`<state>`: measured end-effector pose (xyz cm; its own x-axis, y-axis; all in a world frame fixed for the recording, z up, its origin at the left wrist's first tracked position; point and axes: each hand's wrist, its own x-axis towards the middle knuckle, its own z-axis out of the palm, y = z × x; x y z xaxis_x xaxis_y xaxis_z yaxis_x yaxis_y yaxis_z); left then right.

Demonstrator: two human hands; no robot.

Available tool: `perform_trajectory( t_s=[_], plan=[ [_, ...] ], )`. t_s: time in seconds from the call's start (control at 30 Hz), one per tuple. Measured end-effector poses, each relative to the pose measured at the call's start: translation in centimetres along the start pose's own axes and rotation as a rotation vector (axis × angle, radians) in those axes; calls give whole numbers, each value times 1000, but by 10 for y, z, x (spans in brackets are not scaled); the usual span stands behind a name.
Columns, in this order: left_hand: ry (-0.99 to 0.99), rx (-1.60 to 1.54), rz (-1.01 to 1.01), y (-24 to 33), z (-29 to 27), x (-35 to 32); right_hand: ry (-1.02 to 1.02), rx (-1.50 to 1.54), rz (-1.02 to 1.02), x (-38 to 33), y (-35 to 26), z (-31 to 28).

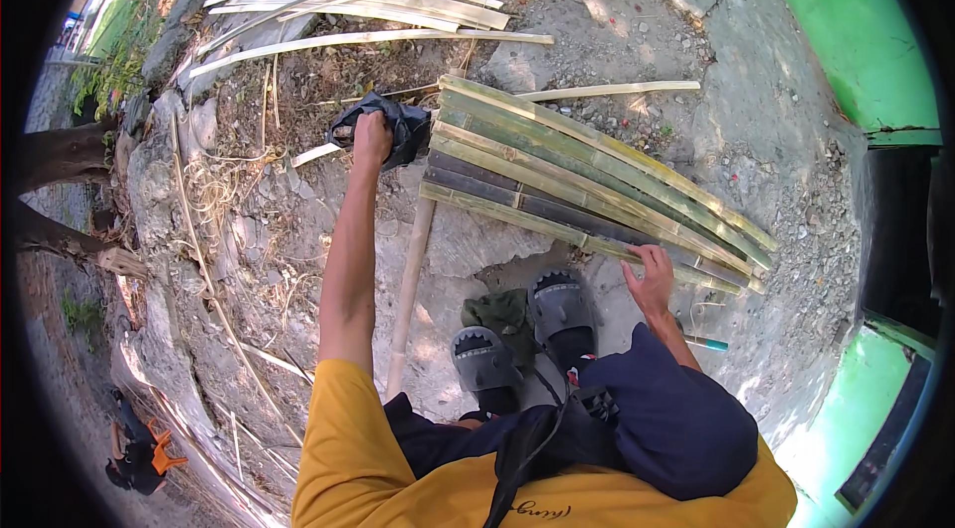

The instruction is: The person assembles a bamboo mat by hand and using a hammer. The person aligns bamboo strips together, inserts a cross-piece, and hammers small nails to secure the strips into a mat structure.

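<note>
My left hand (372,140) is closed on a crumpled black plastic bag (406,130), just left of the far ends of several bamboo slats (597,185). The slats lie side by side in a fan in front of me, green and yellowish, with a dark one near the front. At the near edge, toward the right, my right hand (652,277) has its fingers curled onto the nearest bamboo slat (537,222). A wooden pole (410,299) runs from under the slats' left end toward me.
Pale split bamboo strips (378,5) are piled at the back left. Dark green cloth (500,319) lies by my sandals (564,301). A teal rod-like object (706,342) shows beside my right forearm. Tree trunks (70,155) stand left; a green wall (846,20) rises right. Another person (139,448) is far lower left.
</note>
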<state>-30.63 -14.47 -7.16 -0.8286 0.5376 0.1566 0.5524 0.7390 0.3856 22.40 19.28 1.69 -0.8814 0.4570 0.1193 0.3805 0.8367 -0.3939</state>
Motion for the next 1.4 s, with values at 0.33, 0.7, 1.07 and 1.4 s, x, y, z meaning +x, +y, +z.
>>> perform_trajectory(
  t_s=[0.33,0.7,1.07,1.4],
  plan=[
    [-233,124,-23,-24,-17,22,4,44,10,3,-2,1],
    [-211,140,24,-14,-12,13,-13,-1,1,1,1,-3],
    [-25,-9,55,-13,-7,15,-35,33,13,6,-3,2],
    [-72,24,95,-15,9,15,-41,48,14,7,-4,-3]
  ],
)
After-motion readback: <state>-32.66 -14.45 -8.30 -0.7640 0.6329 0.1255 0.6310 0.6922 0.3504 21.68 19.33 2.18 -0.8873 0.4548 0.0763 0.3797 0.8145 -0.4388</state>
